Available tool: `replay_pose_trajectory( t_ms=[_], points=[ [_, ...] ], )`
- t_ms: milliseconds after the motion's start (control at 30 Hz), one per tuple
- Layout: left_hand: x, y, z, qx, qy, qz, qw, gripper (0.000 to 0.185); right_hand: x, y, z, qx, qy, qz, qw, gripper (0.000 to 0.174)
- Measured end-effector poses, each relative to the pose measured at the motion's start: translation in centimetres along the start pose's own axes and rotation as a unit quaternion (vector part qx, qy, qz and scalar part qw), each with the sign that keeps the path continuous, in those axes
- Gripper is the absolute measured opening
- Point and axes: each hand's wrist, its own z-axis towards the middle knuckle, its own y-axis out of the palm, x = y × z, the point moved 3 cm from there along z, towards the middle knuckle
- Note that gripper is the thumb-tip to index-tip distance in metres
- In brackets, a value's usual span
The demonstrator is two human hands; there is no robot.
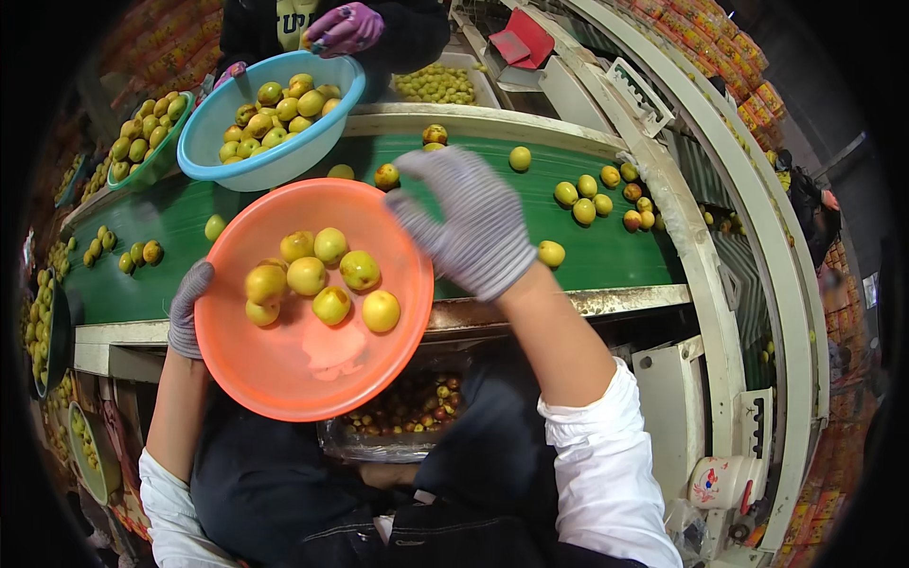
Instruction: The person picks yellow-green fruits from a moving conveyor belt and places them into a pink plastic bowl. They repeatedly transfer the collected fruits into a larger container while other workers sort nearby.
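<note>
My left hand (190, 309), in a grey knit glove, grips the left rim of an orange plastic basin (248, 369). Several yellow-green jujubes (306, 276) with brown patches lie loose inside it. The basin is tilted towards me over the near edge of a green conveyor belt (490, 160). My right hand (472, 224), gloved alike, is above the belt by the basin's right rim, thumb and fingers apart and nothing seen in its grasp. Just left of its fingertips sits a browned jujube (387, 177). Another jujube (434, 134) is just beyond the fingers, with one partly hidden.
Across the belt, a person's pink-gloved hand (345, 30) is above a blue basin (195, 160) of jujubes. More jujubes (584, 211) lie on the belt's right. Below, between my legs, stands a plastic-lined crate (383, 451) of reddish fruit. A white metal frame (724, 355) bounds the right.
</note>
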Motion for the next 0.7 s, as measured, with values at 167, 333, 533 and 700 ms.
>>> replay_pose_trajectory(
  t_ms=[167,333,533,700],
  points=[
    [-0.2,-0.5,0.6,0.014,0.016,0.027,0.999,0.045,22.2,-7.1,-6.0,0.104,0.298,-0.327,0.891,0.038],
    [0.0,0.2,0.2,0.009,0.015,0.035,0.999,0.046,29.3,-6.9,-8.5,0.008,0.425,-0.338,0.84,0.055],
    [-0.1,-0.1,0.1,0.032,0.027,0.036,0.998,0.047,28.7,-4.4,-6.0,-0.172,0.444,-0.255,0.842,0.047],
    [-0.1,-0.6,0.0,0.042,0.016,0.028,0.999,0.048,26.2,-4.6,-5.3,-0.082,0.444,-0.282,0.847,0.037]
  ],
)
